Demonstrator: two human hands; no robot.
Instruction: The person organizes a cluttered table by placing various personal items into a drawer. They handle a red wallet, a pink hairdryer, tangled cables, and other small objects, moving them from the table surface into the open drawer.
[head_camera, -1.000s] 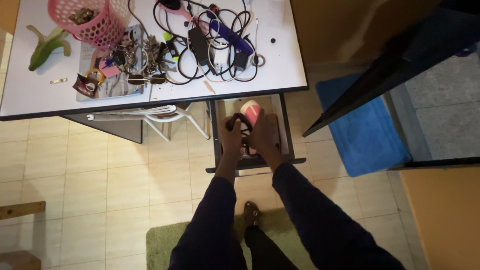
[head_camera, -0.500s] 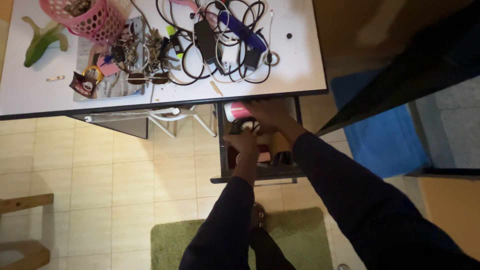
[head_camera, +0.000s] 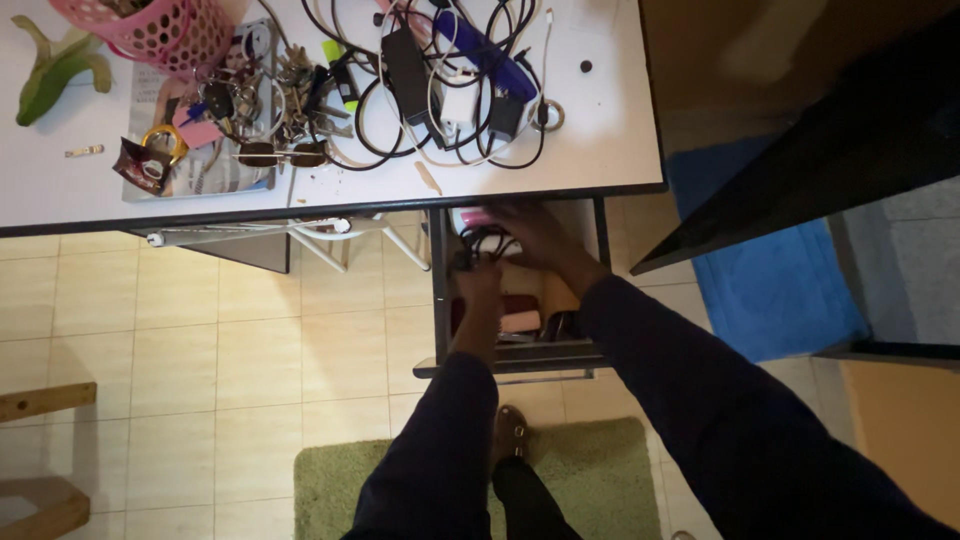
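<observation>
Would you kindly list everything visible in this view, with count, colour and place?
desk: one, white, top
basket: one, pink, desk's left
cables and chargers: tangle, black and white, desk centre
keys: bunch, metal, beside the sunglasses
sunglasses: one, dark, desk front
open drawer: one, dark-framed, under the desk
rug: one, green, floor
mat: one, blue, right
left hand: in the drawer
right hand: in the drawer, blurred
</observation>
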